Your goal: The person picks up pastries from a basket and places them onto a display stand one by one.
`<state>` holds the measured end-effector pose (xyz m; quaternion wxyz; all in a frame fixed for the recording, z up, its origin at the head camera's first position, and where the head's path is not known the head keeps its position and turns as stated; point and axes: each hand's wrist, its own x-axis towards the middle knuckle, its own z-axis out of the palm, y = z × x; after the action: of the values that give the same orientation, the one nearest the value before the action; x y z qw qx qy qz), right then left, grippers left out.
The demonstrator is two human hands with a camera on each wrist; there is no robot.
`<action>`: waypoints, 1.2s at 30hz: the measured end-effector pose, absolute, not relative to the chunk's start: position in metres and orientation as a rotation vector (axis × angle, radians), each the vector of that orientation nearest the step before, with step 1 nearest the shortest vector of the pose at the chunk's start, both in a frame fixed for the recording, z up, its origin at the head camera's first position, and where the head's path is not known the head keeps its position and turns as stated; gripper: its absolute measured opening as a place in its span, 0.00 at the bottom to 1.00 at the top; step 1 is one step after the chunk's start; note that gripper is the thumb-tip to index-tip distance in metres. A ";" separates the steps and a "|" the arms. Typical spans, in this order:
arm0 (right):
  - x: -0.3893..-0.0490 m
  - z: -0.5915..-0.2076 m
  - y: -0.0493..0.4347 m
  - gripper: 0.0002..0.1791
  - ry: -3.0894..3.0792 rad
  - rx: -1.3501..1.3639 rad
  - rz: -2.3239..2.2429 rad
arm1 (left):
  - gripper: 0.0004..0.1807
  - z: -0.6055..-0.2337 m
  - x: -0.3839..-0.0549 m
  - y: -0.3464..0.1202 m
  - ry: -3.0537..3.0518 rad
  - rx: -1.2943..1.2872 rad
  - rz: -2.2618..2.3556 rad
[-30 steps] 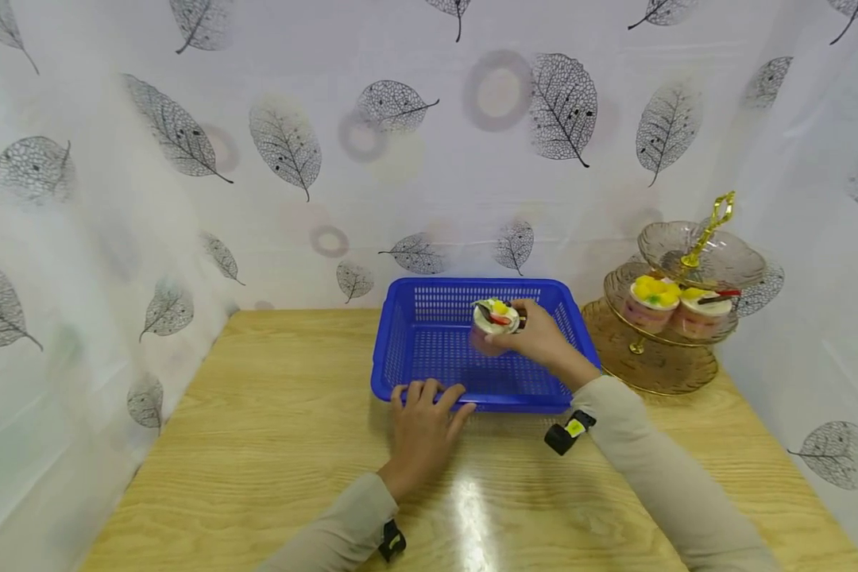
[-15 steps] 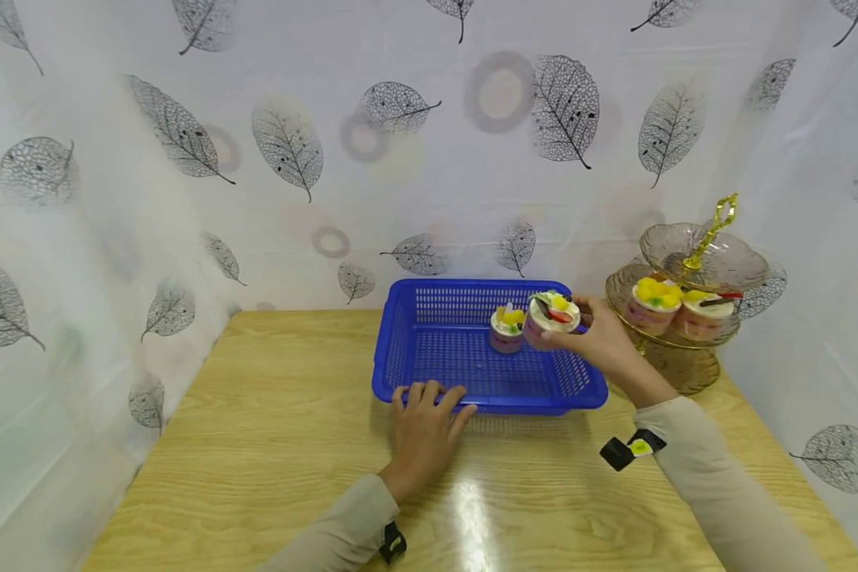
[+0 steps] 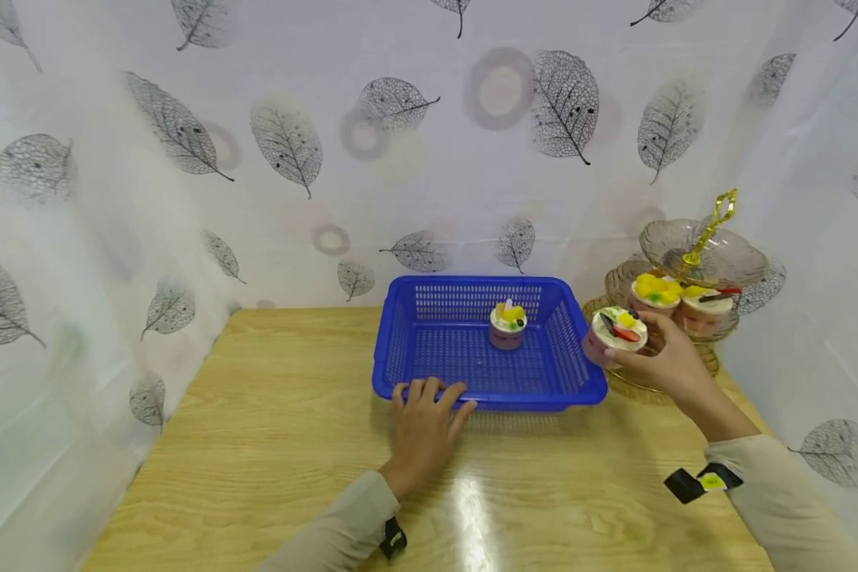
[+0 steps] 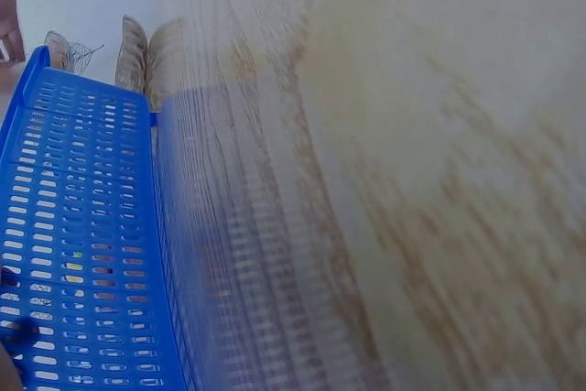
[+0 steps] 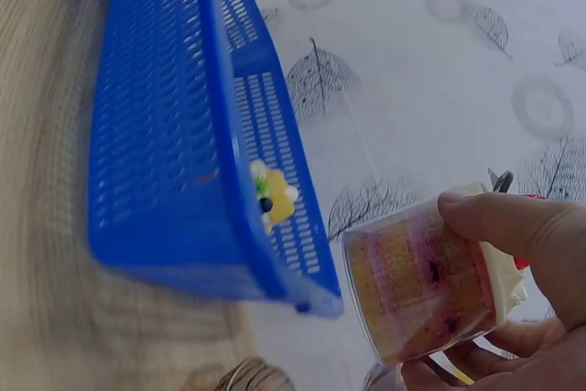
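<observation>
The layered cake cup is hanging in my grasping right hand; my left hand is gripping the basket rim.

A fruit-topped dessert cup is gripped by the right hand near a tiered stand; a blue basket is held by the left hand.

Partly unseen
The right hand and its cup hid part of the stand; the left wrist view cropped the basket and blurred what seemed the table.
</observation>
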<state>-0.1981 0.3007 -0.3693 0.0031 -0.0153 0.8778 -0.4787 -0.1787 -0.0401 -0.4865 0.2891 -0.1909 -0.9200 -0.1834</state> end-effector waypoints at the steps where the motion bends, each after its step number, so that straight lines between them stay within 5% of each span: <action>1: -0.197 -0.372 0.304 0.50 2.746 -0.058 -1.512 | 0.20 -0.486 -0.179 -0.040 -2.449 -0.508 -0.490; 36: -0.195 -0.445 0.370 0.45 2.646 0.256 -1.586 | 0.19 -0.488 -0.181 -0.040 -2.427 -0.502 -0.423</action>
<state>-0.1951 0.3696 -0.4449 0.0230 0.0827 0.8545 -0.5122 -0.1807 -0.0395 -0.4884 0.3084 -0.1899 -0.9182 -0.1601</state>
